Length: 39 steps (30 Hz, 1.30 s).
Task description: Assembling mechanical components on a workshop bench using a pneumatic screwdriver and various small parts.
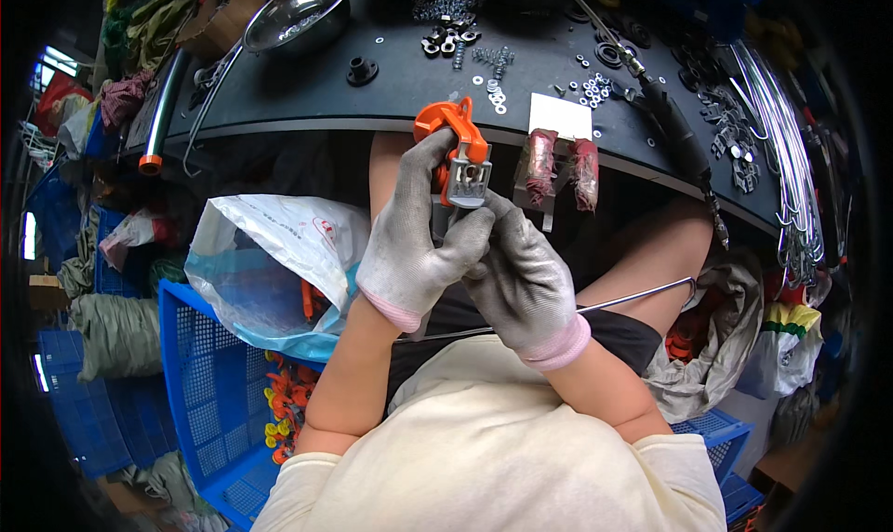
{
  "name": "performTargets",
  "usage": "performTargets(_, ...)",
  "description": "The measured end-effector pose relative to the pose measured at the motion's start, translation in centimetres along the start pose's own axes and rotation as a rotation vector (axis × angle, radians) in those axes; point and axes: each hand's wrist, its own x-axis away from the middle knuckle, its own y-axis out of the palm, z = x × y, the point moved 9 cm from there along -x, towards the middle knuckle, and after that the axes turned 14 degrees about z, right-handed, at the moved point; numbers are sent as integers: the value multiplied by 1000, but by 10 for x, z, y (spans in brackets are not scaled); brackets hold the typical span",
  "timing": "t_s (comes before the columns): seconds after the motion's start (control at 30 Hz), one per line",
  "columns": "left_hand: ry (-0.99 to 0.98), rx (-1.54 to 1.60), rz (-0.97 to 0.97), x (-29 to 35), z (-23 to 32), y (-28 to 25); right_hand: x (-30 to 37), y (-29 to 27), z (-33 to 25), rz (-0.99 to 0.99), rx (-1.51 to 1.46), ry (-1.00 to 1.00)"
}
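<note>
My left hand [414,230], in a grey-coated glove with a pink cuff, is closed around an orange clamp-like fitting [449,123] with a silver metal bracket [468,180] at its lower end. They are held up in front of the table edge. Just below the bracket, my right hand [523,276], gloved alike, has its fingers curled in against the bracket's lower end and the left fingertips. Whatever sits between the right fingers is hidden. A thin metal rod [642,297] with a bent end lies across my lap, passing behind the right wrist.
On the dark table [279,93] lie springs [498,59], washers [595,89] and a black flanged part [362,71]. Two red-wrapped blocks [540,165] jut from its edge beside a black power tool [677,132]. Metal hooked rods [786,151] hang right; a blue crate [209,374] stands left.
</note>
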Motion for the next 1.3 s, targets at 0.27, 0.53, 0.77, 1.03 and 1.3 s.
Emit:
performTargets(0.27,-34,54,24,14,-8,-20,-9,19,-56,-300,847,-640)
performTargets(0.53,-367,221,314,55,-26,-97,23,-42,-7,-565,1883,-706)
performTargets(0.77,-552,110,489,69,-33,-133,34,-100,-6,-578,2121,-542)
performTargets(1.03,-348,222,294,55,-25,-89,91,5,-88,-238,1909,-1088)
performTargets(1.3,-298,131,264,34,-13,-73,101,-1,-92,-185,2018,-1162)
